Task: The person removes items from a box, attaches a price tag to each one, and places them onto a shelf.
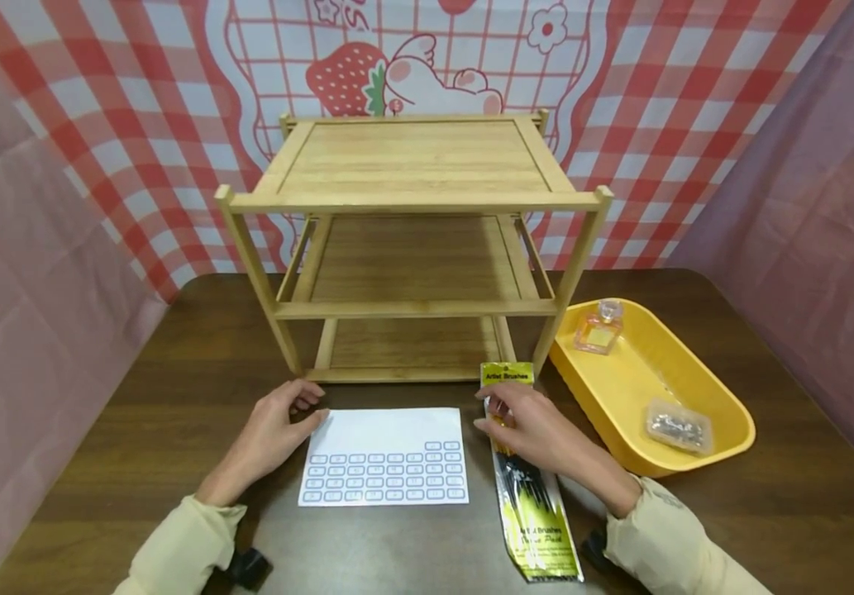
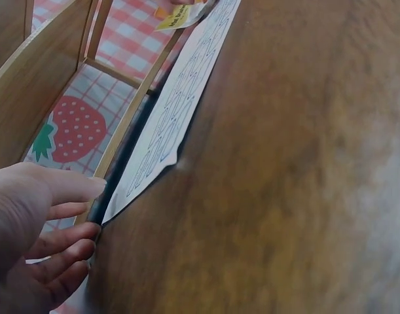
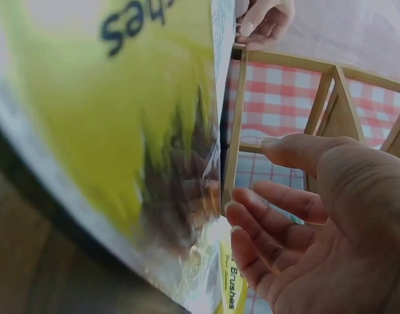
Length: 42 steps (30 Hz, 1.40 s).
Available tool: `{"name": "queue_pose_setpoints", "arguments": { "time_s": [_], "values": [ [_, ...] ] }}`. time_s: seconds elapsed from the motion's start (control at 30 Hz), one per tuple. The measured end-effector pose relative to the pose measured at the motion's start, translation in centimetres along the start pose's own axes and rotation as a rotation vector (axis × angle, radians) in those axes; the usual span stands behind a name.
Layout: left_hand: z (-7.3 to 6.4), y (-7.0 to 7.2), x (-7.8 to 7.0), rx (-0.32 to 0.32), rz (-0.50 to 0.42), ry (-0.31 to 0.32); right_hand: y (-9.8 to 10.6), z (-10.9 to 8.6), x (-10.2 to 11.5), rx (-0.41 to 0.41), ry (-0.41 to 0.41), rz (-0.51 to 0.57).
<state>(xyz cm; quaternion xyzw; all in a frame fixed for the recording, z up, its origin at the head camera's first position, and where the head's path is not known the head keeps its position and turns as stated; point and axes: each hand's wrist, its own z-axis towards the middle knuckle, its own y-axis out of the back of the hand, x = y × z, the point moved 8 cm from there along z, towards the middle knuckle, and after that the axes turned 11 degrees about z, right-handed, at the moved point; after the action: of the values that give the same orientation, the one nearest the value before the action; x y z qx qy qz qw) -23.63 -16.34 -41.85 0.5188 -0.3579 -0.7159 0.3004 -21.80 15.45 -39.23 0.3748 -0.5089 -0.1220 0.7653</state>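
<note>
A white sheet (image 1: 389, 426) printed with rows of small blue-outlined boxes lies flat on the table. My left hand (image 1: 278, 426) is at its upper left corner, fingers loosely bent and holding nothing; whether the thumb touches the paper I cannot tell. To the right of the sheet lies a long, clear and yellow pack of artist brushes (image 1: 541, 537). Over its upper part hovers my right hand (image 1: 534, 426), partly covering it. In the right wrist view, the fingers and thumb of that hand (image 3: 330, 216) are apart with nothing between them, beside the pack (image 3: 75, 118).
Behind the sheet stands a three-tier wooden shelf (image 1: 412, 201). A yellow tray (image 1: 642, 364) at the right contains a pink perfume bottle (image 1: 599, 330) and a small clear box of metallic pieces (image 1: 679, 427). A checked cloth (image 1: 665, 124) hangs behind.
</note>
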Motion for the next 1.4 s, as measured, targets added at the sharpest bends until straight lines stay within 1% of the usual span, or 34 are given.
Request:
{"name": "queue_pose_setpoints", "arguments": {
  "time_s": [0.13,0.23,0.43,0.57,0.77,1.07,1.3,1.4],
  "values": [
    [0.0,0.0,0.0,0.02,0.026,-0.004,-0.6,0.5,0.4,0.011,0.016,-0.027],
    [-0.1,0.0,0.0,0.021,0.038,-0.006,-0.8,0.9,0.7,0.018,0.044,-0.037],
    [-0.1,0.0,0.0,0.023,0.062,0.004,-1.3,1.6,0.8,0.049,0.053,-0.044],
    [-0.1,-0.1,0.1,0.036,0.075,0.004,-1.8,2.1,0.9,0.073,0.062,-0.047],
    [0.0,-0.3,0.2,0.049,0.08,0.008,-2.4,2.6,0.8,0.109,0.043,-0.063],
    [0.1,-0.5,0.3,0.033,0.078,-0.008,-3.1,3.1,0.5,0.163,0.02,-0.096],
    [0.0,-0.7,0.4,0.05,0.066,0.005,-3.6,3.6,0.4,0.194,-0.03,-0.136],
    [0.1,-0.7,0.4,0.046,0.064,0.005,-3.7,3.8,0.4,0.197,-0.048,-0.15]
  ]
}}
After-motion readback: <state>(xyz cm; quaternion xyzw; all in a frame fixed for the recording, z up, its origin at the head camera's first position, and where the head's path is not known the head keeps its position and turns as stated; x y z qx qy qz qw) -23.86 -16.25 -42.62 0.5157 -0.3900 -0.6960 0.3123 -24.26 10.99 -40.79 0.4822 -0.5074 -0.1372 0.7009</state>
